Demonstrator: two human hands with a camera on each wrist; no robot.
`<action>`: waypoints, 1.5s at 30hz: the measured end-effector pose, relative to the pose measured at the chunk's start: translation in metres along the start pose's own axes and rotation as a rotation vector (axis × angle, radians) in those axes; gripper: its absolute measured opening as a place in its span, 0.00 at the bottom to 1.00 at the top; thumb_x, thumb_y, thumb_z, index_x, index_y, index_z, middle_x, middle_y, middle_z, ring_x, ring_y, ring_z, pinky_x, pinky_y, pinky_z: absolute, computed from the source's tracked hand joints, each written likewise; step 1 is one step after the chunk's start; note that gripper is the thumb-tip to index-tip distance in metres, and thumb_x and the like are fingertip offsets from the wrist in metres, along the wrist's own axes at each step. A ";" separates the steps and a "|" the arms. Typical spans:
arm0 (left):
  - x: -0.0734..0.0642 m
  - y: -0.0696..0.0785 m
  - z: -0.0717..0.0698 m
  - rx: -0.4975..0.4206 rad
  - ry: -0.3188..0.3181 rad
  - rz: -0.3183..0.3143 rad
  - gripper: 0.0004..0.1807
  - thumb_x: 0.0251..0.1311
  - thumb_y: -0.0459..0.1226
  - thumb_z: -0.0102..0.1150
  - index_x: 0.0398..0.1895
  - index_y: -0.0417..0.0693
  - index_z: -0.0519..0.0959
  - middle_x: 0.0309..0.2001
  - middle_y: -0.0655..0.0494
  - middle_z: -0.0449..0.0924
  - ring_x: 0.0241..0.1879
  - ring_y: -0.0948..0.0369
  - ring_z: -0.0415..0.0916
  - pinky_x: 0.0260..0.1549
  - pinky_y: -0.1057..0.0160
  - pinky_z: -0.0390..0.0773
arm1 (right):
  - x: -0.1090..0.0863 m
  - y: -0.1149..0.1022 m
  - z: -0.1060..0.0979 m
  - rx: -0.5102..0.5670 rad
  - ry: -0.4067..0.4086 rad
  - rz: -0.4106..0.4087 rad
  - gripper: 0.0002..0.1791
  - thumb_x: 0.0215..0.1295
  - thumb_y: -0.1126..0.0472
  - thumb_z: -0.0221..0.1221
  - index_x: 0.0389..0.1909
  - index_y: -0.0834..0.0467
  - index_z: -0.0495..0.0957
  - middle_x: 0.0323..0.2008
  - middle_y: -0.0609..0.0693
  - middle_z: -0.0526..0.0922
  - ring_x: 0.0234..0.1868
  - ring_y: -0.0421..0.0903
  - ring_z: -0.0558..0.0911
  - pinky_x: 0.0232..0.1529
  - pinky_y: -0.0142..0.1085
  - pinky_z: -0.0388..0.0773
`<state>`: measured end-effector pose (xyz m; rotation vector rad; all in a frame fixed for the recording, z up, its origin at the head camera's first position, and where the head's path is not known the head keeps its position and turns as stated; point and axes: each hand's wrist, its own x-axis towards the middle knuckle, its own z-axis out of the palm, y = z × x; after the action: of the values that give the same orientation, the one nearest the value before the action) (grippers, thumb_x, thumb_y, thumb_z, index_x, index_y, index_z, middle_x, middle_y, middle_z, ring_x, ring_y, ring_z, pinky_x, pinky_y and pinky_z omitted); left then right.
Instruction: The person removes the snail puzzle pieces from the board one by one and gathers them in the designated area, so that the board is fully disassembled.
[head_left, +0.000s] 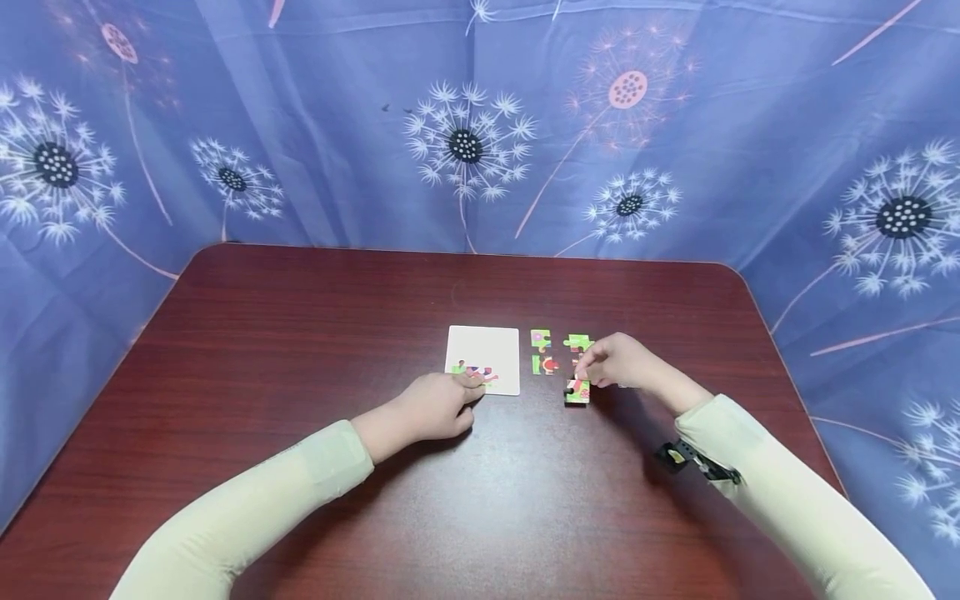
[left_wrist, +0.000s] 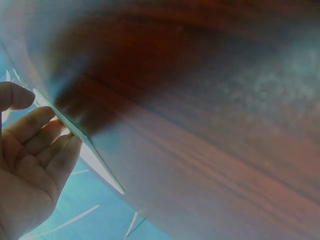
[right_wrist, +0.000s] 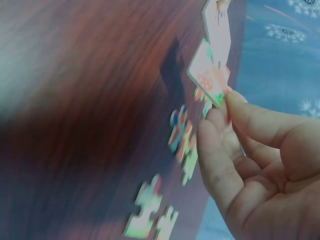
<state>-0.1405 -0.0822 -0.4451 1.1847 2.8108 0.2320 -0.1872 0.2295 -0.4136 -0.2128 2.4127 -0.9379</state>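
A white square puzzle board lies on the table, with joined colourful puzzle pieces in its lower left part. My left hand rests its fingertips on those pieces, partly covering them. From the side, in the left wrist view, the fingers of the left hand lie extended across the thin board. Between thumb and fingers, my right hand pinches a single puzzle piece raised off the table. That piece appears tilted in the right wrist view, showing red and green print on white.
Right of the board lie loose puzzle pieces, among them a green one, one with a red figure and another green one beside the right hand. The brown wooden table ends at a blue dandelion-print cloth.
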 end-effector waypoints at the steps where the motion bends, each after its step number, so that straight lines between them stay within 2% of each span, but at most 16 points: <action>1: 0.000 0.000 0.000 0.000 -0.003 -0.004 0.23 0.60 0.37 0.55 0.59 0.43 0.84 0.62 0.49 0.83 0.61 0.52 0.83 0.52 0.51 0.86 | -0.002 0.002 -0.001 0.005 0.003 0.003 0.07 0.67 0.66 0.63 0.39 0.67 0.86 0.39 0.57 0.89 0.35 0.41 0.84 0.42 0.39 0.87; 4: 0.000 0.000 -0.001 0.005 -0.010 -0.012 0.23 0.61 0.37 0.55 0.59 0.43 0.84 0.62 0.50 0.84 0.62 0.53 0.83 0.54 0.52 0.85 | -0.007 0.009 -0.004 0.019 0.006 -0.007 0.08 0.66 0.67 0.63 0.39 0.68 0.85 0.35 0.54 0.88 0.34 0.40 0.83 0.41 0.39 0.87; 12: 0.001 0.000 -0.001 0.008 -0.013 -0.009 0.23 0.60 0.37 0.56 0.59 0.44 0.84 0.61 0.50 0.84 0.58 0.51 0.85 0.49 0.51 0.86 | -0.023 0.025 -0.010 0.038 -0.008 -0.011 0.08 0.66 0.68 0.62 0.39 0.70 0.85 0.29 0.46 0.85 0.33 0.39 0.81 0.41 0.38 0.87; 14: 0.001 0.001 -0.001 0.010 -0.013 -0.008 0.23 0.60 0.37 0.56 0.59 0.44 0.84 0.62 0.50 0.84 0.58 0.51 0.85 0.49 0.51 0.87 | -0.027 0.028 -0.010 0.036 -0.009 -0.013 0.08 0.66 0.68 0.62 0.38 0.71 0.85 0.28 0.46 0.85 0.32 0.39 0.80 0.40 0.38 0.87; 19: 0.001 0.001 0.000 0.008 -0.002 -0.003 0.23 0.60 0.36 0.56 0.58 0.45 0.84 0.62 0.51 0.84 0.56 0.51 0.86 0.47 0.50 0.87 | -0.035 0.036 -0.012 0.013 0.003 0.005 0.08 0.66 0.67 0.63 0.38 0.70 0.85 0.35 0.55 0.89 0.34 0.38 0.82 0.42 0.41 0.88; 22: 0.001 0.000 0.001 0.007 0.001 -0.005 0.23 0.59 0.36 0.56 0.58 0.45 0.85 0.62 0.51 0.84 0.55 0.51 0.86 0.46 0.50 0.87 | -0.039 0.042 -0.013 0.008 0.006 0.012 0.08 0.66 0.68 0.63 0.37 0.70 0.85 0.33 0.54 0.89 0.34 0.38 0.83 0.43 0.43 0.88; 27: 0.001 -0.001 0.001 0.006 -0.009 -0.008 0.23 0.60 0.37 0.56 0.58 0.45 0.84 0.62 0.51 0.84 0.57 0.51 0.86 0.47 0.50 0.87 | -0.042 0.051 -0.015 0.018 0.005 0.017 0.08 0.66 0.68 0.62 0.37 0.71 0.85 0.30 0.47 0.86 0.33 0.38 0.81 0.42 0.41 0.88; 31: 0.001 -0.001 -0.001 0.007 -0.021 -0.015 0.23 0.61 0.37 0.56 0.60 0.45 0.84 0.63 0.51 0.84 0.59 0.51 0.84 0.49 0.50 0.86 | -0.043 0.055 -0.016 0.023 0.000 0.022 0.08 0.66 0.68 0.62 0.37 0.72 0.85 0.30 0.46 0.86 0.33 0.38 0.80 0.42 0.40 0.88; 38: 0.000 -0.001 -0.002 0.007 -0.017 -0.014 0.23 0.60 0.37 0.56 0.59 0.45 0.84 0.62 0.51 0.84 0.57 0.50 0.85 0.48 0.50 0.87 | -0.043 0.059 -0.019 0.017 -0.007 0.035 0.08 0.66 0.68 0.63 0.37 0.72 0.85 0.30 0.47 0.87 0.33 0.37 0.81 0.42 0.40 0.88; 45: 0.001 -0.001 -0.001 0.015 -0.026 -0.015 0.23 0.60 0.38 0.56 0.59 0.45 0.84 0.62 0.51 0.84 0.59 0.51 0.84 0.50 0.51 0.86 | -0.041 0.062 -0.016 -0.024 0.028 0.036 0.08 0.65 0.67 0.64 0.36 0.70 0.86 0.29 0.48 0.88 0.31 0.37 0.80 0.38 0.38 0.87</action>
<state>-0.1417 -0.0819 -0.4447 1.1612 2.8030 0.1939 -0.1584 0.2982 -0.4277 -0.1664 2.4462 -0.9016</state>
